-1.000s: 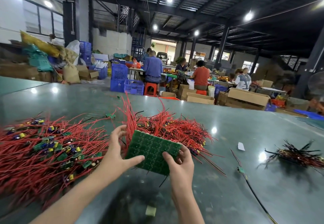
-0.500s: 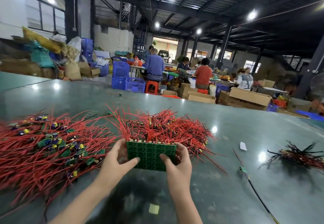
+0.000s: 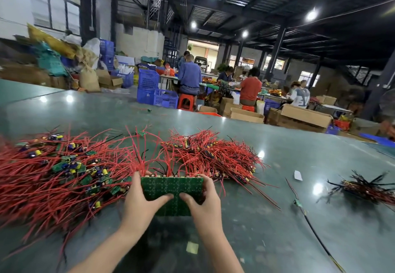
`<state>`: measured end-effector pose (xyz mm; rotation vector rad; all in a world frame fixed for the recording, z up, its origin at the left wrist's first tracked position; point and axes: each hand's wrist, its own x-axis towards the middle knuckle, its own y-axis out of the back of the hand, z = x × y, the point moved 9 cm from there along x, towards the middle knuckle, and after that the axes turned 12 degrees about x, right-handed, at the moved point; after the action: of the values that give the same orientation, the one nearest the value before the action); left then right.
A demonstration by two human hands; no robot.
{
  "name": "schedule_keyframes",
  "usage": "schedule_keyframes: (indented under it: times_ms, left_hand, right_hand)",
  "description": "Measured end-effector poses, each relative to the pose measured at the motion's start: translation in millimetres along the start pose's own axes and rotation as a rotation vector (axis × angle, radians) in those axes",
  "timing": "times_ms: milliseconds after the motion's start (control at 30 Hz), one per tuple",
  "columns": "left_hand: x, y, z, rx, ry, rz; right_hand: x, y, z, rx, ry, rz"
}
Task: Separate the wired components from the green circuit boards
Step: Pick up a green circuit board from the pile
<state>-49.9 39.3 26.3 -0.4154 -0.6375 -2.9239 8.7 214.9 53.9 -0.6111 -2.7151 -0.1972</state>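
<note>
A green circuit board panel [image 3: 171,187] is held flat above the table between both hands, its bare underside facing me. Red wires [image 3: 149,159] rise from its far edge. My left hand [image 3: 141,202] grips the panel's left side, thumb lying across the near face. My right hand [image 3: 203,200] grips the right side the same way, and the two thumbs almost meet at the middle. The fingers behind the board are hidden.
A large heap of red-wired small boards [image 3: 53,176] lies to the left, and another red wire pile [image 3: 213,155] sits behind the panel. A dark wire bundle [image 3: 367,189] lies at right. One loose black wire [image 3: 307,219] crosses the green table [image 3: 277,240]. People work at far tables.
The panel has swung from tilted to level and come lower and closer to me. Both thumbs have slid inward across its near face.
</note>
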Motion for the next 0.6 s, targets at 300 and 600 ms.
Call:
schedule_keyframes:
  times_ms: [300, 600]
  left_hand:
    - [-9.6, 14.0, 2.5, 0.06, -0.033, 0.231]
    - [-18.8, 15.4, 7.8, 0.118, -0.083, 0.333]
  right_hand:
    - [-2.7, -2.0, 13.5, 0.016, -0.038, 0.093]
    - [-7.9, -0.9, 25.1, 0.002, -0.065, 0.186]
